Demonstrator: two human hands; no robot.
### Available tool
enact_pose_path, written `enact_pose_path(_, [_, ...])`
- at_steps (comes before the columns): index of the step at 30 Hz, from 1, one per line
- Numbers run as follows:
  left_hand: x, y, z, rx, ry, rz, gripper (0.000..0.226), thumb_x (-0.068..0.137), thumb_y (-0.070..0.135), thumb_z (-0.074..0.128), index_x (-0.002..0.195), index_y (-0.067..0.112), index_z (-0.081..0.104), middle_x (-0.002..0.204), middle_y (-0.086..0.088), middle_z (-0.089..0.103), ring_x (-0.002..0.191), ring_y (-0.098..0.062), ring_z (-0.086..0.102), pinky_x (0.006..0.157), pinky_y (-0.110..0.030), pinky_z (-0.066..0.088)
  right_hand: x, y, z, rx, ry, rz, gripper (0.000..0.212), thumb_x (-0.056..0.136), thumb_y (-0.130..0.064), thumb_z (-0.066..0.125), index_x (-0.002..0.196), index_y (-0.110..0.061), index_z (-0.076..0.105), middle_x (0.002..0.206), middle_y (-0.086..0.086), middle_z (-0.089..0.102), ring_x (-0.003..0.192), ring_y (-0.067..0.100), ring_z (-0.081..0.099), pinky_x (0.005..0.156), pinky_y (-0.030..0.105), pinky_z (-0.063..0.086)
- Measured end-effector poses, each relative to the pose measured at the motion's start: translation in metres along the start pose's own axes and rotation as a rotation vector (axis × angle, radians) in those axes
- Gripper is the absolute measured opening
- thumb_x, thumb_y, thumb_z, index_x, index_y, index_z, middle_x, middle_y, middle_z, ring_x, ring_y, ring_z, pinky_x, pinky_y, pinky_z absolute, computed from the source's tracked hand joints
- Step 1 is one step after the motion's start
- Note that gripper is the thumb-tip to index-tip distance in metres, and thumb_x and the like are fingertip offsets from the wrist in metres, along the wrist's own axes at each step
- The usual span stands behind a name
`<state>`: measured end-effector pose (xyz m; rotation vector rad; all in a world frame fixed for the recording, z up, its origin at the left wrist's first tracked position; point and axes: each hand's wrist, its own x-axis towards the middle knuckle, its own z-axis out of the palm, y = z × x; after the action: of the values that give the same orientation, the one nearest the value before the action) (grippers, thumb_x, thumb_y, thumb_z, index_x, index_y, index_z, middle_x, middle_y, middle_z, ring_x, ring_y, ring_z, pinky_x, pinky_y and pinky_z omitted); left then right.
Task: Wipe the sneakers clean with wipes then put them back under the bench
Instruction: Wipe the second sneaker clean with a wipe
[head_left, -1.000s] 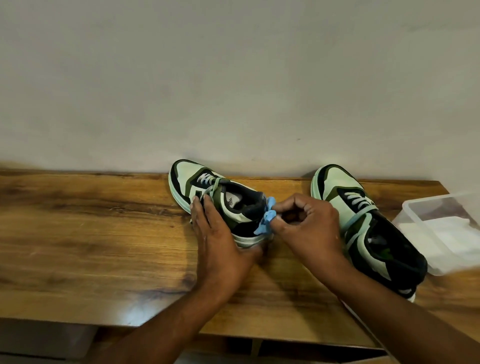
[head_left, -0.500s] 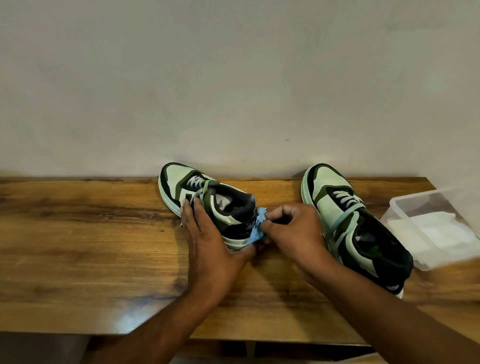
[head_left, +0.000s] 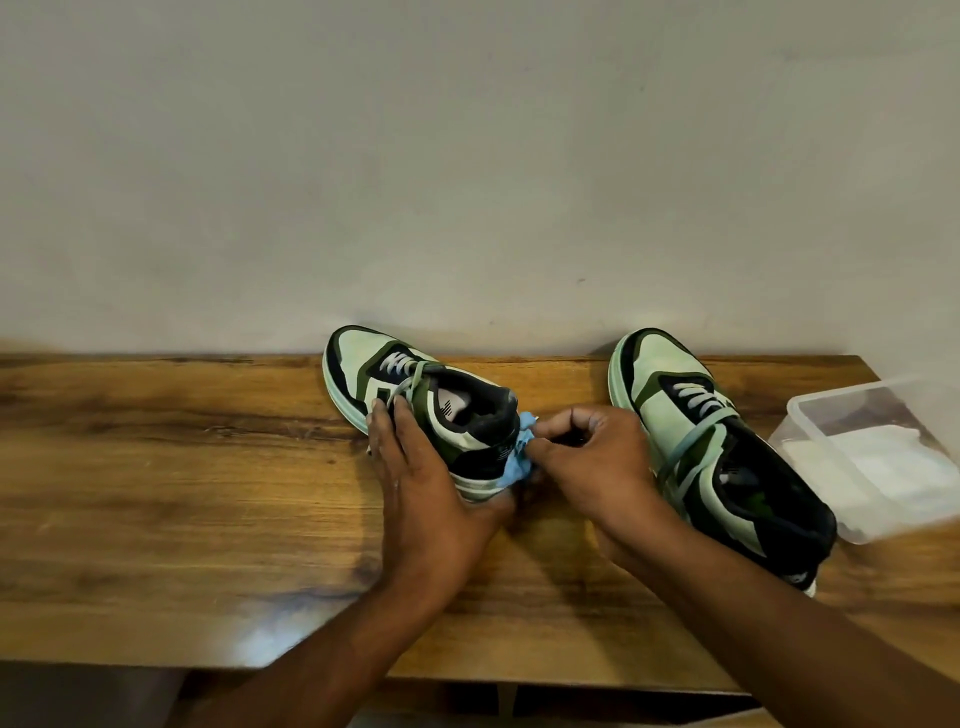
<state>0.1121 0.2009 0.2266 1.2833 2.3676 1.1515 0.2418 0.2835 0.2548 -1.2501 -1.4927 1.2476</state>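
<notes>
R hand (head_left: 597, 457) pinches wipe (head_left: 519, 462) on sneaker (head_left: 415, 395) heel.

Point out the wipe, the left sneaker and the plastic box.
wipe (head_left: 521, 464), head view, bunched blue middle.
left sneaker (head_left: 363, 347), head view, pale green toe.
plastic box (head_left: 810, 439), head view, near clear wall.

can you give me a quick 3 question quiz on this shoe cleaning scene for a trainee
1. True or false: both sneakers sit on the bench top.
2. Which hand pinches the blue wipe? A left, B right
3. Fill in: the wipe is pressed on the left sneaker's ____.

Key:
1. True: left sneaker and right sneaker are on the bench.
2. B: right hand pinches the blue wipe; left hand steadies.
3. Heel.
</notes>
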Motion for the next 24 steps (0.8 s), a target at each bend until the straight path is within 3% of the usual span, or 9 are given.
enact_pose_path(4, [-0.001,0.003,0.000,-0.031,0.001,0.000,0.148,0.063,0.064,0.089,0.166,0.015,-0.006,0.173,-0.002,-0.014,0.160,-0.021,-0.010,0.130,-0.042,0.008,-0.006,-0.017,0.002,0.106,0.041,-0.295,0.017,0.079,0.006,0.079,0.083,-0.010,0.079,0.081,-0.002,0.078,0.074,0.019,0.075,0.071,0.033,0.064])
enact_pose_path(6, [-0.001,0.002,0.000,-0.037,0.012,0.004,0.148,0.063,0.066,0.087,0.166,0.015,-0.006,0.174,-0.003,-0.014,0.160,-0.022,-0.010,0.129,-0.041,0.009,-0.007,-0.017,0.004,0.068,0.040,-0.337,0.017,0.078,0.005,0.080,0.082,-0.011,0.079,0.081,-0.003,0.077,0.073,0.016,0.074,0.069,0.030,0.062])
enact_pose_path(9, [0.000,0.000,0.000,-0.016,0.007,0.010,0.147,0.064,0.060,0.090,0.166,0.016,-0.007,0.173,0.001,-0.016,0.161,-0.022,-0.010,0.130,-0.046,0.013,0.001,-0.002,0.003,-0.052,0.026,-0.155,0.019,0.076,-0.002,0.084,0.075,-0.019,0.077,0.075,-0.006,0.076,0.071,0.015,0.074,0.067,0.034,0.063])
enact_pose_path(12, [0.000,-0.001,0.000,-0.002,0.006,0.012,0.147,0.064,0.049,0.094,0.166,0.016,-0.008,0.172,0.003,-0.017,0.161,-0.023,-0.010,0.128,-0.051,0.021,0.004,0.003,0.000,-0.013,-0.012,-0.007,0.020,0.077,0.000,0.084,0.074,-0.019,0.077,0.077,-0.004,0.077,0.077,0.022,0.076,0.069,0.040,0.065])
enact_pose_path(16, [0.000,0.003,-0.001,-0.030,-0.002,-0.001,0.150,0.062,0.067,0.088,0.165,0.015,-0.007,0.173,-0.002,-0.015,0.160,-0.022,-0.010,0.130,-0.043,0.011,-0.005,-0.019,0.002,0.129,0.009,-0.302,0.018,0.080,0.009,0.078,0.084,-0.009,0.079,0.082,0.000,0.078,0.076,0.021,0.075,0.071,0.033,0.064])
enact_pose_path(18, [0.000,0.002,0.000,-0.044,-0.007,-0.004,0.150,0.061,0.064,0.089,0.166,0.014,-0.006,0.173,-0.003,-0.014,0.160,-0.021,-0.010,0.129,-0.039,0.008,-0.008,-0.025,0.006,0.133,-0.013,-0.384,0.019,0.080,0.012,0.075,0.083,-0.007,0.078,0.082,0.000,0.077,0.074,0.023,0.074,0.070,0.031,0.063])
enact_pose_path(21, [-0.001,0.001,-0.001,-0.051,0.000,-0.003,0.149,0.061,0.066,0.087,0.166,0.015,-0.005,0.173,-0.002,-0.014,0.160,-0.021,-0.010,0.125,-0.034,0.007,-0.003,-0.018,0.008,0.059,0.039,-0.283,0.020,0.076,0.007,0.078,0.077,-0.013,0.076,0.077,-0.003,0.076,0.071,0.022,0.073,0.066,0.036,0.062])
enact_pose_path(24, [-0.001,0.000,0.000,-0.032,0.004,0.007,0.148,0.061,0.067,0.086,0.166,0.016,-0.006,0.173,0.001,-0.015,0.160,-0.021,-0.010,0.129,-0.038,0.011,0.006,-0.002,0.006,0.032,0.048,-0.025,0.020,0.075,0.003,0.081,0.070,-0.015,0.074,0.072,0.002,0.075,0.072,0.029,0.074,0.066,0.047,0.064])
